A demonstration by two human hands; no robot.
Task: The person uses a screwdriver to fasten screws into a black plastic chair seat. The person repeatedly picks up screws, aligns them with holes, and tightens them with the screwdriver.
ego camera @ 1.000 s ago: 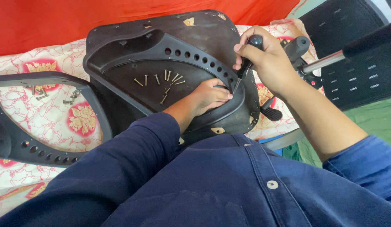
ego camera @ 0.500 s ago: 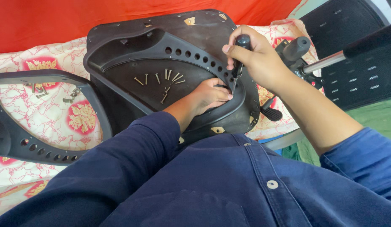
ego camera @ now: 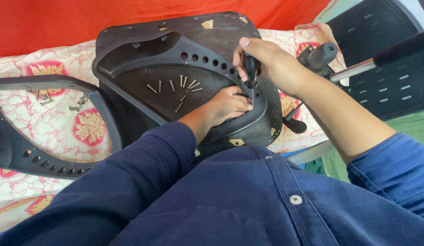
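Two bare hands at work on an upturned dark plastic seat pan (ego camera: 143,59), both reaching out of dark blue sleeves (ego camera: 143,182). Right hand (ego camera: 271,64) raised above the pan's right rim, fingers clenched around the black handle of a screwdriver (ego camera: 251,73), shaft pointing straight down toward the rim. Left hand (ego camera: 228,105) low and flat on the pan, fingers curled at the spot just beside the screwdriver tip; whether pinching anything there, impossible to tell.

Near the left hand, inside the pan's sunken middle, a loose fan of pale screws (ego camera: 178,89). Well to the left, a second curved black frame (ego camera: 48,132) on the floral cloth (ego camera: 52,118), a few small bolts (ego camera: 77,104) inside its loop. Behind, red fabric (ego camera: 61,23). To the right, a black lever knob (ego camera: 322,54) and a metal tube (ego camera: 353,70), just beside the right forearm, with a black mesh chair back (ego camera: 380,86) beyond.

Seat pan matte, dark brown-black, ribbed, with a curved row of round holes along its raised arc.
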